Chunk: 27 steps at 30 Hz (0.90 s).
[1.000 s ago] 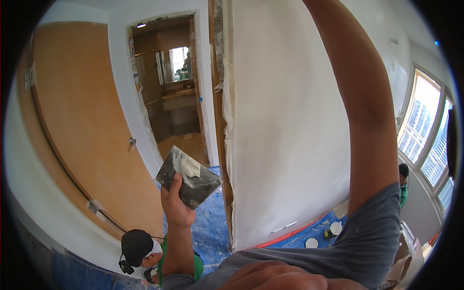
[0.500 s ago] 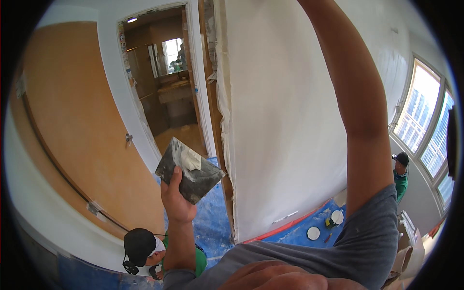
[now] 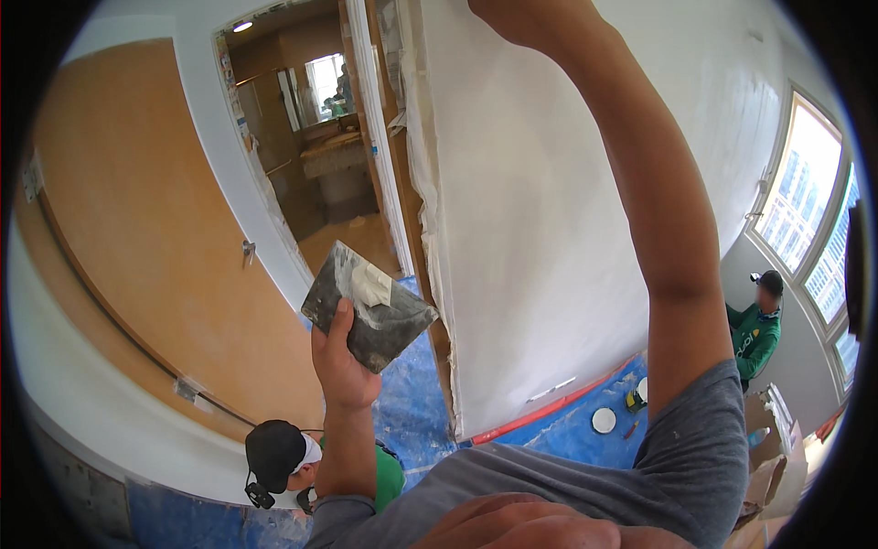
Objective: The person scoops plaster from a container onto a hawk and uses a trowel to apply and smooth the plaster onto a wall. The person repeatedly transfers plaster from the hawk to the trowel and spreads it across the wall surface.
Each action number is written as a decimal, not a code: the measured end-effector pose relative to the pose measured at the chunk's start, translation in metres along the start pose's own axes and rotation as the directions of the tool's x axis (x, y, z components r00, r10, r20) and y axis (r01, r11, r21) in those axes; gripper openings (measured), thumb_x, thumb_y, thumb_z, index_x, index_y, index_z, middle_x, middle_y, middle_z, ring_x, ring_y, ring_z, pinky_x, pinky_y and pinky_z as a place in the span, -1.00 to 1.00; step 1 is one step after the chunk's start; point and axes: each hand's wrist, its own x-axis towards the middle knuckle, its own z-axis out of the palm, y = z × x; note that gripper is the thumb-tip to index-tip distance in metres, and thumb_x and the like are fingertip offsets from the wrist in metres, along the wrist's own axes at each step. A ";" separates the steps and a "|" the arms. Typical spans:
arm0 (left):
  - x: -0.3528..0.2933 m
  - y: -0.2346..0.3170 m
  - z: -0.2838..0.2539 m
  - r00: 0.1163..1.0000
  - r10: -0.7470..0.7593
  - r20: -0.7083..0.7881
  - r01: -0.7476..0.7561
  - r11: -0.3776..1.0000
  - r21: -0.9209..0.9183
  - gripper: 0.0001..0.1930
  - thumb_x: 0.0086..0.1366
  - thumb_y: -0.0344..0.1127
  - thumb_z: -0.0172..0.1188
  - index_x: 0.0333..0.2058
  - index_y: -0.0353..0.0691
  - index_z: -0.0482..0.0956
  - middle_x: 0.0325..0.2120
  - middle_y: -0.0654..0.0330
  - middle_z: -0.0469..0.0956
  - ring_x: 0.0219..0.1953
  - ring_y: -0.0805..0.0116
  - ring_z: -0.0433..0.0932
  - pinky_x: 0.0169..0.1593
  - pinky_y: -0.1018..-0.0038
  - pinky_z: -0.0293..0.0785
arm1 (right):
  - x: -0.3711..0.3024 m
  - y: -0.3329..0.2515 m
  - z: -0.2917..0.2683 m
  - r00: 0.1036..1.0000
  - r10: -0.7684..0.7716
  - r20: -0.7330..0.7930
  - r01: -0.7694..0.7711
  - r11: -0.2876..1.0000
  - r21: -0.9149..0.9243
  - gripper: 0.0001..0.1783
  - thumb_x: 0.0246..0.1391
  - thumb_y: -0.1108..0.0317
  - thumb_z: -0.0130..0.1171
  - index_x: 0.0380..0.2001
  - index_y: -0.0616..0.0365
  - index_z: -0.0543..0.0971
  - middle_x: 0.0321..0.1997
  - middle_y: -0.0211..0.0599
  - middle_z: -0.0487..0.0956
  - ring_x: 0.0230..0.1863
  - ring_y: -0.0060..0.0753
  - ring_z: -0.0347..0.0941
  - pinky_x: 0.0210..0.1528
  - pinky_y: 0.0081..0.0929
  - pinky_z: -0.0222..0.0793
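Observation:
My left hand [image 3: 349, 361] grips a dark, square putty board [image 3: 366, 320], thumb pressed on its face and the other fingers hidden beneath. A pale lump of putty [image 3: 370, 285] and white smears lie on the board. My right arm is raised across the white wall [image 3: 530, 274]. At the top edge of the view, my right hand [image 3: 526, 16] is cut off near the wrist; its fingers and anything in them are out of sight. The wall's left edge is rough and ragged, close to the board.
Blue sheeting [image 3: 402, 403] covers the floor, with a white lid [image 3: 603, 421] and a tub [image 3: 637, 393] near the wall. One co-worker [image 3: 279, 457] is low at left, another [image 3: 757, 329] by the window [image 3: 800, 183]. A wooden door [image 3: 155, 210] and cardboard boxes [image 3: 773, 457] flank me.
My right hand has moved left and down along the wall, entering the top of the view. The board stays in my left hand. The co-worker at right shows more fully.

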 end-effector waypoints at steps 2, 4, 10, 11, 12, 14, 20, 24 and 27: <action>0.001 0.000 0.002 1.000 -0.014 0.009 0.014 1.000 -0.002 -0.63 0.44 -0.36 0.11 0.16 -0.29 0.38 0.01 0.14 0.55 0.03 0.28 0.58 0.09 0.27 0.56 | -0.010 -0.005 -0.010 1.000 0.011 0.014 -0.011 1.000 0.009 -0.51 0.21 0.56 -0.10 0.19 0.11 0.48 0.17 -0.14 0.50 0.20 -0.09 0.41 0.19 0.01 0.34; 0.002 0.001 0.004 0.999 -0.026 0.023 0.026 1.000 -0.010 -0.63 0.44 -0.36 0.11 0.16 -0.30 0.38 0.01 0.13 0.55 0.02 0.28 0.58 0.09 0.27 0.56 | -0.016 -0.006 -0.011 0.999 0.023 0.023 -0.023 1.000 -0.009 -0.50 0.20 0.57 -0.10 0.21 0.11 0.47 0.19 -0.15 0.49 0.22 -0.09 0.40 0.20 0.02 0.33; 0.001 0.000 0.005 1.000 -0.022 0.007 0.022 1.000 -0.004 -0.63 0.44 -0.36 0.11 0.16 -0.30 0.38 0.00 0.12 0.55 0.01 0.27 0.59 0.06 0.28 0.59 | -0.033 -0.008 -0.002 0.998 0.041 0.038 -0.040 0.999 -0.026 -0.45 0.17 0.60 -0.08 0.25 0.10 0.43 0.24 -0.15 0.46 0.24 -0.08 0.38 0.21 0.01 0.32; 0.001 0.000 0.004 1.000 -0.021 0.010 0.021 1.000 -0.005 -0.63 0.44 -0.36 0.11 0.16 -0.30 0.38 0.00 0.12 0.55 0.01 0.27 0.59 0.06 0.28 0.59 | -0.036 -0.009 -0.001 0.999 0.035 0.033 -0.034 0.999 -0.016 -0.44 0.16 0.60 -0.07 0.25 0.10 0.42 0.24 -0.15 0.45 0.24 -0.08 0.38 0.22 0.01 0.32; 0.000 -0.001 0.002 1.000 -0.020 0.012 0.020 1.000 -0.006 -0.63 0.44 -0.36 0.11 0.16 -0.30 0.37 0.00 0.12 0.55 0.01 0.26 0.59 0.07 0.28 0.59 | -0.038 -0.010 -0.001 0.999 0.029 0.027 -0.029 1.000 -0.007 -0.43 0.15 0.61 -0.07 0.26 0.10 0.42 0.24 -0.15 0.45 0.25 -0.07 0.37 0.23 0.00 0.32; 0.000 -0.001 0.002 1.000 -0.019 0.018 0.019 1.000 -0.010 -0.63 0.44 -0.36 0.11 0.16 -0.31 0.37 0.00 0.12 0.55 0.01 0.26 0.59 0.06 0.28 0.59 | -0.047 -0.019 -0.013 0.999 0.030 0.043 -0.030 0.999 -0.013 -0.41 0.14 0.61 -0.06 0.27 0.09 0.41 0.25 -0.14 0.44 0.26 -0.06 0.36 0.23 0.01 0.32; -0.001 -0.002 0.002 0.999 -0.012 0.031 0.013 1.000 -0.011 -0.63 0.44 -0.36 0.10 0.16 -0.31 0.37 0.00 0.12 0.55 0.01 0.27 0.59 0.06 0.28 0.59 | -0.064 -0.022 -0.002 0.999 0.016 0.045 -0.014 0.999 -0.036 -0.35 0.12 0.62 -0.05 0.32 0.07 0.37 0.31 -0.13 0.38 0.31 -0.05 0.32 0.26 0.03 0.30; -0.002 -0.002 0.003 0.999 -0.012 0.032 0.012 1.000 -0.015 -0.63 0.45 -0.36 0.09 0.17 -0.31 0.37 0.00 0.12 0.55 0.01 0.28 0.59 0.07 0.28 0.58 | -0.082 -0.035 -0.004 0.999 0.020 0.050 -0.019 1.000 -0.022 -0.39 0.14 0.62 -0.07 0.29 0.09 0.42 0.30 -0.06 0.42 0.28 -0.01 0.36 0.26 0.01 0.32; -0.003 0.000 0.004 0.998 -0.024 0.051 0.025 1.000 -0.019 -0.63 0.45 -0.35 0.09 0.17 -0.31 0.36 0.00 0.13 0.55 0.01 0.29 0.59 0.07 0.29 0.57 | -0.106 -0.023 0.028 0.991 -0.013 -0.136 0.015 1.000 0.018 -0.33 0.01 0.61 0.09 0.21 -0.21 0.52 0.17 -0.38 0.51 0.19 -0.22 0.41 0.02 -0.09 0.34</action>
